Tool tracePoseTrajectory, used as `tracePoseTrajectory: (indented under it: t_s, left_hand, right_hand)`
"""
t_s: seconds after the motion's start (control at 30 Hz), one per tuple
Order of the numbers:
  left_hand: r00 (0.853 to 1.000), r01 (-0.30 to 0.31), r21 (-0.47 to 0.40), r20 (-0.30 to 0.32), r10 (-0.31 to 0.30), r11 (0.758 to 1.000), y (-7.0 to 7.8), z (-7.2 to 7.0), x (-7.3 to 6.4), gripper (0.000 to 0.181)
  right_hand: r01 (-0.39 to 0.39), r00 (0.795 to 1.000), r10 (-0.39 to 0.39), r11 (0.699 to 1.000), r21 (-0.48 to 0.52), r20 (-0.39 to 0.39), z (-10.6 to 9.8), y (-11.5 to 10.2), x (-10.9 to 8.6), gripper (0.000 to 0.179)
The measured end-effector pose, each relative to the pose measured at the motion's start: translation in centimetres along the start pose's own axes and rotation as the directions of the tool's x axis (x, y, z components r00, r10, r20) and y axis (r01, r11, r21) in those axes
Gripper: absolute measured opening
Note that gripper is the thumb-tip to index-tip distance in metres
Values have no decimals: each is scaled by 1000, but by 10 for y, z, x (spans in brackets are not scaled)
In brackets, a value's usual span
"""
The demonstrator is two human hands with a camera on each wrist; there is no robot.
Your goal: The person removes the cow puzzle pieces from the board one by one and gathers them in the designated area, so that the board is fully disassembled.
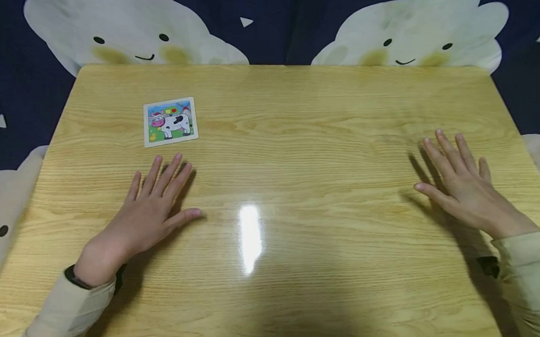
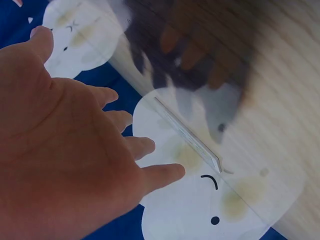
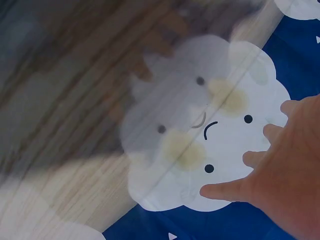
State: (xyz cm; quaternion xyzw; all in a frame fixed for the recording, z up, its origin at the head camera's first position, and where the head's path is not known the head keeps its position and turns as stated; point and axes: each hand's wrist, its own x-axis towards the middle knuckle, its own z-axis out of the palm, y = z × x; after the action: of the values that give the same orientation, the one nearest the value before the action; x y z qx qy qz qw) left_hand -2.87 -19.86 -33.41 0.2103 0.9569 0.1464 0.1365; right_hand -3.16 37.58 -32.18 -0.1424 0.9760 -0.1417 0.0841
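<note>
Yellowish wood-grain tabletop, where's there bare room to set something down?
The yellowish wood-grain tabletop is bare in its wide middle, between the left hand and the right hand, and along the far edge rightward of the white-bordered rectangular cow picture. Tightest is the far left, where that picture lies just beyond the left hand.

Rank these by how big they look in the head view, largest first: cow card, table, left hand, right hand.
1. Table
2. Left hand and right hand: too alike to rank against each other
3. Cow card
</note>
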Motion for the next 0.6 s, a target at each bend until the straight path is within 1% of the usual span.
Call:
tracePoseTrajectory:
  t_s: [0.23,0.4,0.5,0.6]
  left_hand:
    - [1000,7,7,9,-7,1000,-1,2,1,85]
    - [1000,16,1,6,-16,1000,-2,0,0,86]
    - [1000,24,-9,15,-24,1000,-3,-1,-1,86]
    - [999,37,-25,28,-36,999,-7,-2,-1,86]
  right_hand:
    - [3,1000,-3,1000,-2,-6,2,3,1,84]
    - [15,1000,-16,1000,-14,-20,0,4,2,84]
    - [25,1000,-25,1000,-14,-17,-1,2,4,85]
    - [48,999,-48,999,-19,-13,-3,-3,9,85]
